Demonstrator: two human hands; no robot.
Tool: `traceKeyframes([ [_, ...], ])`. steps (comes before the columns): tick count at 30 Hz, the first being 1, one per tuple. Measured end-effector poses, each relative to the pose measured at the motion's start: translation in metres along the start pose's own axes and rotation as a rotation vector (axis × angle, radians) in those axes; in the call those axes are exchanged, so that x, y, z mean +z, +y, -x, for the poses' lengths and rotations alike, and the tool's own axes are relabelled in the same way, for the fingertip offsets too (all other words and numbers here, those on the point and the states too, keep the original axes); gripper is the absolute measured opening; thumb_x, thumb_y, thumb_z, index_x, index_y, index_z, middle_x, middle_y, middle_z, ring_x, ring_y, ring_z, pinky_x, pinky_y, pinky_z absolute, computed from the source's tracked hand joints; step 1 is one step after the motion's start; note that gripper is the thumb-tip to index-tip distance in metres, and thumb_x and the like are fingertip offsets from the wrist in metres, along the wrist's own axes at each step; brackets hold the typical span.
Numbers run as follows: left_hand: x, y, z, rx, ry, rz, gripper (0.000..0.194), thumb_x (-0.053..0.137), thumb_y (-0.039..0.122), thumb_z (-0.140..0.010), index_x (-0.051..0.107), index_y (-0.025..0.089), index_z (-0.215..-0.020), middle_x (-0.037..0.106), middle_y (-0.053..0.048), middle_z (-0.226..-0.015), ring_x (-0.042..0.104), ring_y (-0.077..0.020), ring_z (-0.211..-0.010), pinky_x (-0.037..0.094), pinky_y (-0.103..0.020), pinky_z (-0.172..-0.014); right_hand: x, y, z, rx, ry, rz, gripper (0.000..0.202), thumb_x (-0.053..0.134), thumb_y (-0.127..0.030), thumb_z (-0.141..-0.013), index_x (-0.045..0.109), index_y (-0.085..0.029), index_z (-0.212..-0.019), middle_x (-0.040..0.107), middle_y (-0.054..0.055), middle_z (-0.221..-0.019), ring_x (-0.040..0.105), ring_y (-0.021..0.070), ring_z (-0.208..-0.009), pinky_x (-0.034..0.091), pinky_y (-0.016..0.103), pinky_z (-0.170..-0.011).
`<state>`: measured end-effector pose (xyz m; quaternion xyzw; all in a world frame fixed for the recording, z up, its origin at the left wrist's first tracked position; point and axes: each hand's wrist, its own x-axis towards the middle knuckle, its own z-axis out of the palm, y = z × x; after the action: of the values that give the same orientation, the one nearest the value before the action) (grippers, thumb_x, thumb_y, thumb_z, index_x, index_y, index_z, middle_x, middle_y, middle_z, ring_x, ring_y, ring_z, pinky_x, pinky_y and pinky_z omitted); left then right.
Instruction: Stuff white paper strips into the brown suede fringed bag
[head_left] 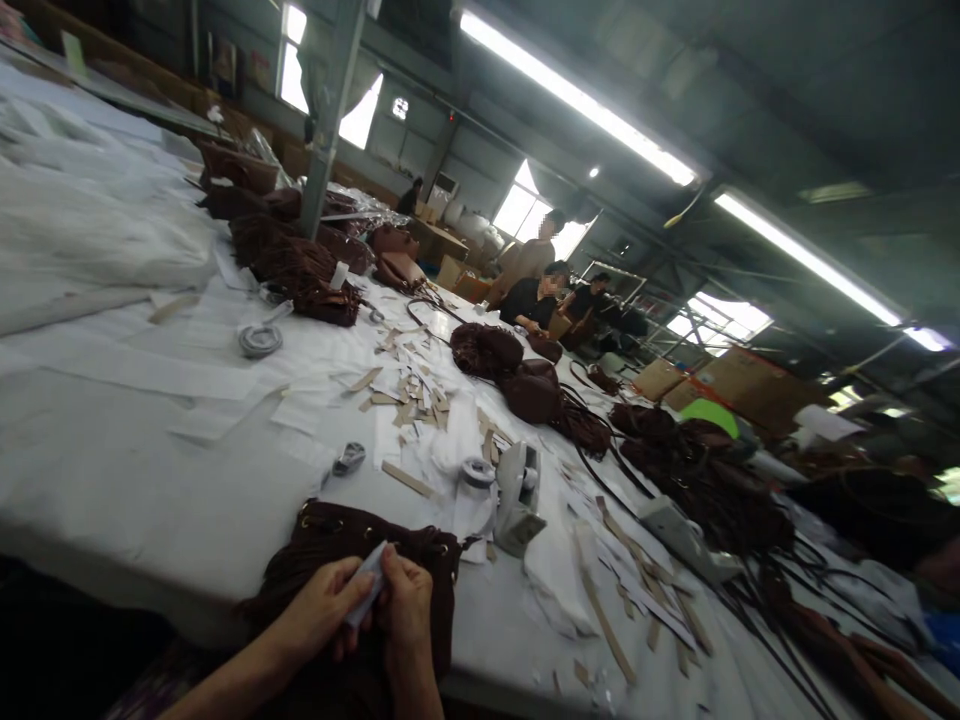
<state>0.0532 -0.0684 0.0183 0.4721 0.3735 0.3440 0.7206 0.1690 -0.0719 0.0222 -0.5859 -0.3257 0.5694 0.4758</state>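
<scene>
A small pale grey-white strip (367, 592), perhaps paper or tape, is pinched between both hands. My left hand (336, 600) grips its lower end, fingers closed. The thumb and fingers of my right hand (407, 597) close on its upper end. Beneath them a dark brown bag (442, 640) with metal eyelets along its top edge lies at the table's front edge, partly hidden by my hands and forearms. Just beyond the bag lies a grey tape roll (349, 458). To the right stands a white tape dispenser (519, 500), with another tape roll (477, 473) beside it.
A white-covered table (150, 480) bears scattered paper and card scraps (412, 400). Brown fringed bags (300, 265) lie at the back left, and more bags (534, 390) run to the right. A post (330, 130) rises behind. Several people work farther back, one in black (525, 300).
</scene>
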Motion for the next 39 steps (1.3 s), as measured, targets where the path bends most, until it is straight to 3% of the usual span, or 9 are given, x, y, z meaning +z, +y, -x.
traceKeyframes([
  [3, 0.001, -0.011, -0.005, -0.050, 0.077, -0.042, 0.052, 0.055, 0.067, -0.074, 0.058, 0.015, -0.077, 0.059, 0.002, -0.056, 0.052, -0.0104, -0.038, 0.039, -0.019, -0.034, -0.022, -0.009, 0.000, -0.139, 0.129, 0.273, 0.056, 0.053, -0.067, -0.075, 0.048, -0.019, -0.048, 0.040, -0.005, -0.038, 0.034, 0.0071, -0.035, 0.023, 0.022, -0.037],
  [5, 0.002, -0.018, -0.007, -0.092, 0.093, -0.007, 0.052, 0.055, 0.068, -0.073, 0.056, 0.016, -0.077, 0.060, 0.002, -0.056, 0.056, -0.0128, -0.040, 0.042, -0.020, -0.034, -0.053, -0.022, -0.001, -0.283, 0.346, 0.424, 0.055, 0.050, -0.065, -0.078, 0.055, -0.017, -0.051, 0.049, -0.002, -0.045, 0.043, 0.0103, -0.044, 0.031, 0.023, -0.044],
  [9, 0.004, -0.025, -0.009, -0.111, 0.124, 0.064, 0.053, 0.056, 0.070, -0.071, 0.056, 0.017, -0.076, 0.060, 0.002, -0.053, 0.058, -0.0138, -0.040, 0.044, -0.020, -0.034, -0.133, -0.061, -0.014, -0.408, 0.810, 0.422, 0.059, 0.049, -0.066, -0.075, 0.068, -0.013, -0.096, 0.069, 0.011, -0.093, 0.060, 0.0229, -0.086, 0.046, 0.029, -0.071],
  [11, 0.005, -0.025, -0.010, -0.111, 0.133, 0.078, 0.053, 0.057, 0.070, -0.070, 0.056, 0.018, -0.072, 0.060, 0.003, -0.053, 0.057, -0.0135, -0.039, 0.044, -0.020, -0.034, -0.165, -0.080, -0.027, -0.419, 0.865, 0.434, 0.064, 0.050, -0.068, -0.072, 0.066, -0.013, -0.102, 0.067, 0.015, -0.109, 0.056, 0.0261, -0.105, 0.044, 0.031, -0.085],
  [14, 0.007, -0.026, -0.010, -0.111, 0.146, 0.074, 0.054, 0.057, 0.072, -0.068, 0.057, 0.018, -0.072, 0.060, 0.002, -0.053, 0.058, -0.0139, -0.039, 0.044, -0.020, -0.033, -0.191, -0.099, -0.050, -0.367, 0.767, 0.435, 0.063, 0.049, -0.071, -0.071, 0.069, -0.014, -0.084, 0.071, 0.012, -0.090, 0.062, 0.0244, -0.091, 0.047, 0.031, -0.080],
  [19, 0.008, -0.031, -0.012, -0.114, 0.170, 0.062, 0.059, 0.055, 0.075, -0.067, 0.058, 0.018, -0.077, 0.060, 0.002, -0.051, 0.058, -0.0149, -0.039, 0.043, -0.020, -0.032, -0.202, -0.109, -0.079, -0.278, 0.679, 0.402, 0.057, 0.061, -0.069, -0.062, 0.066, -0.013, -0.059, 0.063, 0.004, -0.055, 0.056, 0.0173, -0.057, 0.043, 0.029, -0.056],
  [26, 0.009, -0.027, -0.010, -0.107, 0.190, 0.044, 0.057, 0.055, 0.076, -0.066, 0.057, 0.019, -0.071, 0.060, 0.002, -0.050, 0.059, -0.0152, -0.039, 0.044, -0.020, -0.032, -0.210, -0.114, -0.085, -0.275, 0.802, 0.264, 0.056, 0.074, -0.064, -0.044, 0.068, -0.011, -0.062, 0.063, 0.005, -0.055, 0.056, 0.0168, -0.056, 0.042, 0.027, -0.050],
  [31, 0.009, -0.028, -0.011, -0.102, 0.186, 0.053, 0.056, 0.056, 0.075, -0.067, 0.057, 0.019, -0.071, 0.060, 0.002, -0.051, 0.058, -0.0144, -0.038, 0.044, -0.020, -0.032, -0.212, -0.102, -0.070, -0.313, 0.872, 0.242, 0.056, 0.073, -0.063, -0.049, 0.072, -0.012, -0.071, 0.070, 0.006, -0.067, 0.061, 0.0178, -0.065, 0.045, 0.025, -0.054],
  [39, 0.008, -0.031, -0.012, -0.110, 0.172, 0.063, 0.055, 0.056, 0.072, -0.069, 0.059, 0.018, -0.077, 0.058, 0.003, -0.051, 0.057, -0.0137, -0.038, 0.045, -0.020, -0.033, -0.205, -0.059, -0.054, -0.286, 0.893, 0.477, 0.052, 0.063, -0.063, -0.060, 0.073, -0.012, -0.063, 0.062, 0.006, -0.046, 0.060, 0.0218, -0.056, 0.041, 0.028, -0.050],
])
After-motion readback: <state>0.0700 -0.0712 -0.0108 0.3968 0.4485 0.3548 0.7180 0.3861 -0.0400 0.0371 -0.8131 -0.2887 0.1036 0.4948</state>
